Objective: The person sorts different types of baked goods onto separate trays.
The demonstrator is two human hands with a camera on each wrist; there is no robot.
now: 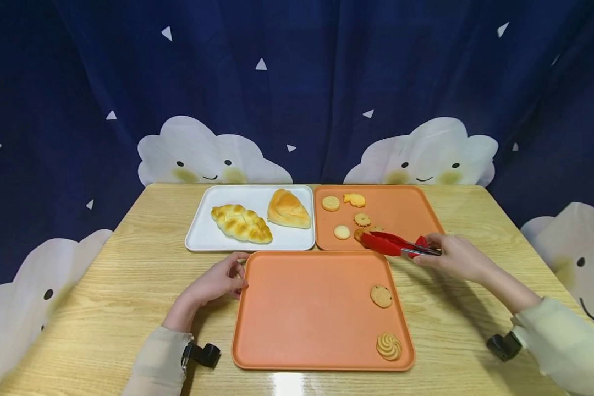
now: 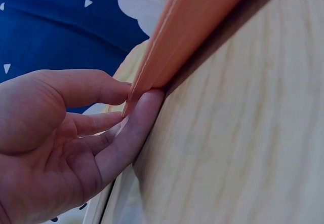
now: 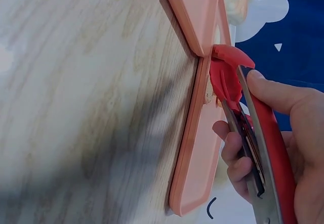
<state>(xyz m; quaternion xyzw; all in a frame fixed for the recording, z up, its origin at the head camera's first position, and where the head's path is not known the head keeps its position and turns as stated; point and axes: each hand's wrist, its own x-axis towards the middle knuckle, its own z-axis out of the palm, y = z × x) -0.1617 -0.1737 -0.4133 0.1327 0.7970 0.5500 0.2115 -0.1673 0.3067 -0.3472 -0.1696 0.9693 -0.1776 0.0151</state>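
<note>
My left hand [image 1: 219,281] pinches the left rim of the front orange tray [image 1: 307,313], thumb over the edge and fingers beneath, as the left wrist view shows. In my right hand [image 1: 454,256] is a pair of red tongs [image 1: 387,243] with metal arms. Their red tips reach over the near edge of the back orange tray [image 1: 401,206], right at a brown cookie [image 1: 360,234] that they partly hide. Around it lie a flower-shaped cookie [image 1: 362,220] and a pale round cookie [image 1: 341,232]. On the front tray's right side sit a round cookie [image 1: 381,296] and a swirl cookie [image 1: 389,347].
A white tray [image 1: 203,236] at the back left bears a braided bread [image 1: 241,223] and a wedge-shaped bread [image 1: 288,209]. Farther back on the orange tray are a round biscuit [image 1: 330,203] and a fish-shaped cookie [image 1: 355,199]. A dark blue curtain [image 1: 302,82] hangs behind the wooden table [image 1: 114,308].
</note>
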